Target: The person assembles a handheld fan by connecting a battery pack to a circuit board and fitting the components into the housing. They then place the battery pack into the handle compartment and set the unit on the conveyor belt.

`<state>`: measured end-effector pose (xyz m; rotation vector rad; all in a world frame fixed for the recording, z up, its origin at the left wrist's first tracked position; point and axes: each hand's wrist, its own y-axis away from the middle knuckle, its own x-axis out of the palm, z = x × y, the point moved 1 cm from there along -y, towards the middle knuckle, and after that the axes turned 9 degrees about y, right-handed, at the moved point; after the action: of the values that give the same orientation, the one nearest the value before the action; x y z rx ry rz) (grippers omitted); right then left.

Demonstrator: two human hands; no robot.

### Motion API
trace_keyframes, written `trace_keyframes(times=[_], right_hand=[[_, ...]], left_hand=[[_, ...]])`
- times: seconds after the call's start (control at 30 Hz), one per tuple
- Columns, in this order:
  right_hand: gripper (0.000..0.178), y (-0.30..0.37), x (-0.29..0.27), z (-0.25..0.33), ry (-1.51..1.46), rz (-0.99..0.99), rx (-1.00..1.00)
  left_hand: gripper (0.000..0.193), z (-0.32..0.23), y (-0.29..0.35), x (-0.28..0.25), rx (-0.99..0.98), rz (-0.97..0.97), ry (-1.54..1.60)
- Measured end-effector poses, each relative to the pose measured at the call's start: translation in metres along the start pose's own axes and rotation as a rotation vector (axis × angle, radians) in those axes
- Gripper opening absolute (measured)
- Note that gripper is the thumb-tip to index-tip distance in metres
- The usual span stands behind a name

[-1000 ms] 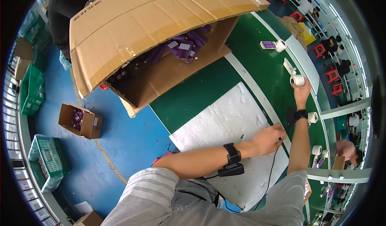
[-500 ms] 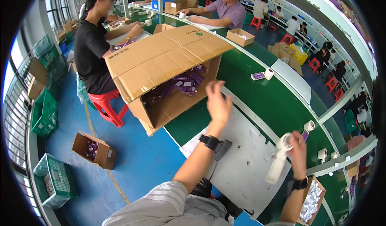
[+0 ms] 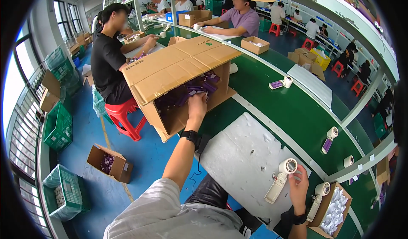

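Observation:
My left hand (image 3: pixel 198 108) reaches into the open cardboard box (image 3: pixel 146 79), its fingers closed on one of the purple battery packs (image 3: pixel 208 86); the fingertips are partly hidden among the packs. My right hand (image 3: pixel 299 189) has thumb and fingers at the round head of a white handheld fan (image 3: pixel 278 186), gripping its edge. The fan's handle slants toward me over the pale worn work sheet (image 3: pixel 238 154). Beside my right wrist, a second white fan (image 3: pixel 316 200) leans by a small box of white crumpled pieces (image 3: pixel 334 211).
Fans with purple packs (image 3: pixel 327 144) stand along the green conveyor (image 3: pixel 293 107). On the blue floor at left are a small carton (image 3: pixel 111 164) and green crates (image 3: pixel 70 192). A person in black (image 3: pixel 112 64) sits on a red stool (image 3: pixel 127 122) beyond the box.
My left hand has gone from beside the box opening to the packs inside. My right hand has moved down and left with the fan, now lower over the sheet.

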<state>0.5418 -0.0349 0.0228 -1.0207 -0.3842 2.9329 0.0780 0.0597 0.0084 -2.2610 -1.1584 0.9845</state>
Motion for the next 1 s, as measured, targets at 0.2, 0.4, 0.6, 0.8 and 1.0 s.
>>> trace_keyframes(times=[0.2, 0.4, 0.6, 0.8, 1.0], right_hand=[[0.046, 0.007, 0.010, -0.043, -0.062, -0.043, 0.004], [0.062, 0.014, -0.003, -0.002, 0.123, -0.479, -0.446], [0.053, 0.029, -0.006, 0.001, 0.209, -0.449, -0.551], [0.031, 0.031, -0.005, -0.004, 0.022, -0.292, -0.377], [0.027, 0.017, -0.006, -0.006, -0.272, -0.335, 0.098]], left_hand=[[0.015, -0.100, -0.012, -0.030, 0.020, 0.023, 0.355], [0.009, -0.240, 0.064, -0.033, -0.131, 0.939, 1.048], [0.011, -0.274, 0.144, 0.020, -0.294, 1.376, 1.284], [0.016, -0.266, 0.160, 0.038, -0.381, 1.281, 1.307], [0.034, -0.227, 0.146, 0.040, 0.226, 1.127, 0.631]])
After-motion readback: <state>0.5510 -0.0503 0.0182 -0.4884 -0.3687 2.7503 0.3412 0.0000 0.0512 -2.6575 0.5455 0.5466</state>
